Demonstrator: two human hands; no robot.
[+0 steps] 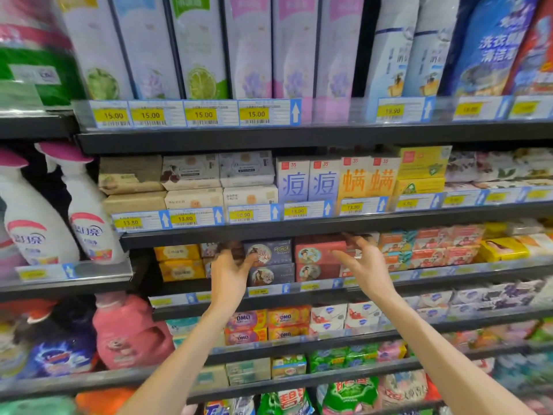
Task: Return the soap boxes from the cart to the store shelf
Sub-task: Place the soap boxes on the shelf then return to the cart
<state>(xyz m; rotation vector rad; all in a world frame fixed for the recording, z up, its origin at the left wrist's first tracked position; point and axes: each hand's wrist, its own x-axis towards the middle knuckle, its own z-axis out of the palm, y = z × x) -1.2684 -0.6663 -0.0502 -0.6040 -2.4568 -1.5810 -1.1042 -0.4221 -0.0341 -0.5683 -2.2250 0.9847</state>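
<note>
Stacked soap boxes fill the third shelf point(299, 298) down. Two navy soap boxes point(270, 251) sit one on the other, with two red soap boxes point(318, 254) to their right. My left hand point(229, 272) holds the upper navy box at its left end, thumb on the front face and blurred fingers at its left side. Just in front of the red boxes, under the shelf above, hovers my right hand point(363, 262) with its fingers spread and nothing in it. No cart is in view.
Yellow soap boxes point(179, 262) lie left of my left hand, orange and red packs point(431, 248) right of my right hand. The shelf above point(299, 229) holds upright soap boxes behind price tags. Spray bottles point(86, 211) and a pink detergent jug point(128, 330) stand at left.
</note>
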